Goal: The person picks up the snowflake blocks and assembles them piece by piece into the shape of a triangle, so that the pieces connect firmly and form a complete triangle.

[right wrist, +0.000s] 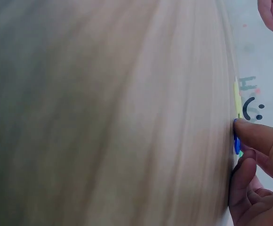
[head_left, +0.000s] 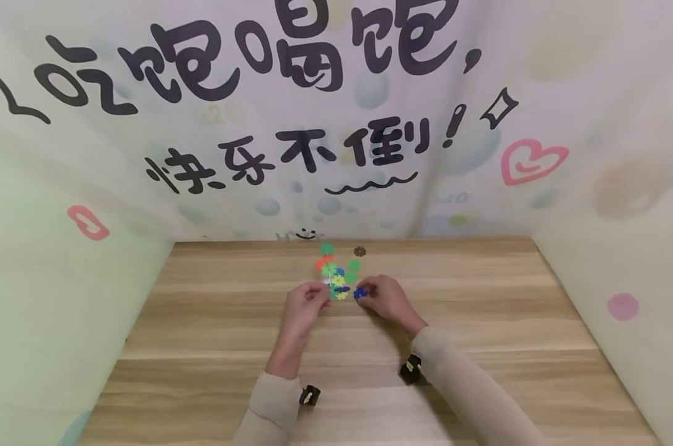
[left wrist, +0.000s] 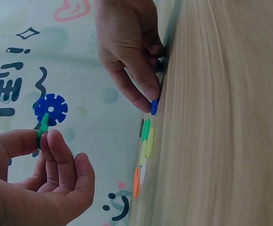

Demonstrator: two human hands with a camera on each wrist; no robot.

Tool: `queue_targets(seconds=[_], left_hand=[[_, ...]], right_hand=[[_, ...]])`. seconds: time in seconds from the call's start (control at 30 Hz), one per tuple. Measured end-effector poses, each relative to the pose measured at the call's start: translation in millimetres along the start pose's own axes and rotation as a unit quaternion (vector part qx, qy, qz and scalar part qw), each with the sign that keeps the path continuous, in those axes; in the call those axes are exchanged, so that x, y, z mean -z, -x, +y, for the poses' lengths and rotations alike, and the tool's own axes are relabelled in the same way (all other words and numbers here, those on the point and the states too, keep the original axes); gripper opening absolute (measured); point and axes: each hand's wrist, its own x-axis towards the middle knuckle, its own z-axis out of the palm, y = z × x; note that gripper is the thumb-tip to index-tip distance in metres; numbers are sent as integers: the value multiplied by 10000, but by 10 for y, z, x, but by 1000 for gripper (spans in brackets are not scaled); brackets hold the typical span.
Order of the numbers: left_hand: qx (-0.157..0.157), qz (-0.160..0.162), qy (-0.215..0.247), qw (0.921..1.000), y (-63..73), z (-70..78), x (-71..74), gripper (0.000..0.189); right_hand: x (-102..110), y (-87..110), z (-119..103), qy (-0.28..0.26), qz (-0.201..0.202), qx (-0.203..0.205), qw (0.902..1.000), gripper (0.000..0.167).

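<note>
My left hand (head_left: 305, 305) pinches a green notched plastic disc (left wrist: 43, 126) between thumb and fingers, held above the table. Slotted into its edge is a blue notched disc (left wrist: 52, 109), also seen in the head view. To the right, my right hand (head_left: 387, 297) is down at the tabletop. Its thumb and fingertips pinch a second blue disc (head_left: 360, 293), which stays at table level in both wrist views. Past the hands lies a loose group of similar discs, among them a yellow disc (head_left: 338, 280) and an orange disc (head_left: 321, 262).
A brown disc (head_left: 360, 251) lies near the back of the wooden table (head_left: 230, 328), with green discs (head_left: 354, 265) nearby. Printed fabric walls (head_left: 247, 210) enclose the table at the back and sides. A small black device (head_left: 310, 396) sits at the left wrist.
</note>
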Motion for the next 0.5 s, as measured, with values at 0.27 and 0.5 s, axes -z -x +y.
queue_targets(seconds=[0.27,0.5], left_hand=[[49,169,-16,9998,-60,-23,14,19],[23,209,-42,9998,-74,-58,10,18]], right_hand=[[23,-21,-17,-103,33,6,9999,27],[66,23,-3,-567,-21,-195,9982,15]])
